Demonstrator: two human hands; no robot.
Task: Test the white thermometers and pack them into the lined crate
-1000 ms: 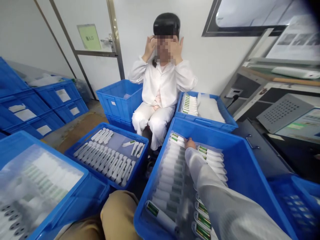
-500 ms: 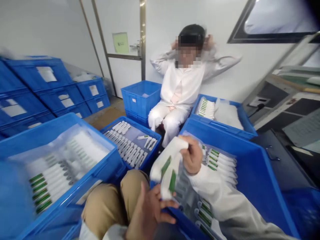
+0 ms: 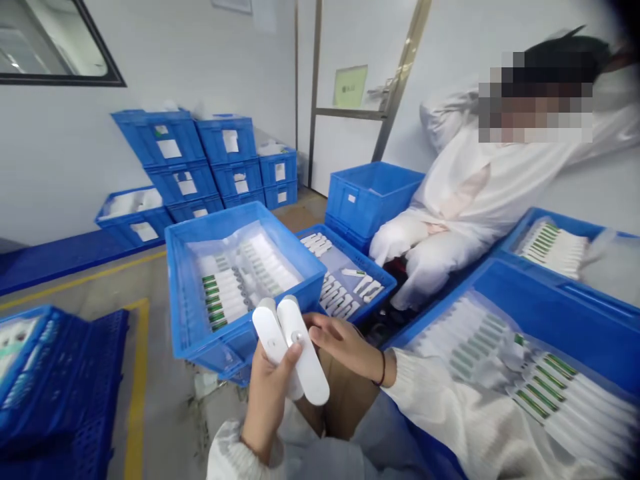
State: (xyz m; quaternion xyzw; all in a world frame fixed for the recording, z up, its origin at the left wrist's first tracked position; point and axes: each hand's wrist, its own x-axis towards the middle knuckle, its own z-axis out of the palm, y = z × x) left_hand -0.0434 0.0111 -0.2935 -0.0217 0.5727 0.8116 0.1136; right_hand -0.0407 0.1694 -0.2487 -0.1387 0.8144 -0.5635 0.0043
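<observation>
My left hand (image 3: 273,387) grips white plastic casings, long and flat with rounded ends. Two show, a left casing (image 3: 270,330) and a right casing (image 3: 305,353), lying side by side at a slight angle; whether more lie behind them is hidden. Each has a small round mark on its plain face, and my left thumb presses on the right one. Beside its right edge is my right hand (image 3: 345,343), palm inward, fingers loosely stretched and partly bent; contact cannot be made out. Behind them, a blue crate (image 3: 200,333) holds similar white pieces with green strips.
A shallower blue tray (image 3: 387,277) with white pieces sits beyond my knees. On my right stands a large blue crate (image 3: 565,300) with bagged, green-striped pieces. A person in white (image 3: 480,180) sits opposite. Blue crates (image 3: 185,157) are stacked by the wall; a dark-blue pallet (image 3: 95,393) lies left.
My view has swung left. The white casings have passed from my right hand to my left, which was open beneath them. Their plain faces now show instead of green strips.
</observation>
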